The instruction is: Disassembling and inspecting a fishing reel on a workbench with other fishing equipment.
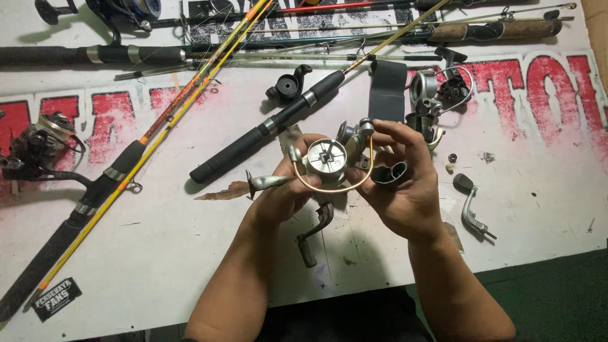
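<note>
The white painted counter (538,209) with worn red lettering carries everything here, and long fishing rods lie across it: a black foam-handled rod (266,126) runs diagonally just above the hands, and a thin yellow-orange rod (158,136) slants from the upper middle down to the left edge. A dark assembled spinning reel (35,149) sits at the far left on its rod, and a second, partly stripped silver-and-black reel (437,95) lies beyond the right hand. A loose grey crank handle (474,209) rests on the counter just to the right of the right wrist.

Held above the counter centre, between both hands, is a small silver metal spinning reel (326,158) with a thin copper-coloured wire bail looping below it and its crank arm (313,237) hanging downward. The left hand (282,193) has its grip wrapped around the reel's foot and body. The right hand (405,183) steadies the rotor side with its fingertips, while a dark curved plastic piece (389,172) lies cupped in its palm.

The reel looks compact, rigid and fairly dense for its size, probably with smooth, perhaps greasy metal. The body and foot seem the sound places to hold; the wire bail looks springy and easily bent, and the dangling crank is likely to swing.
</note>
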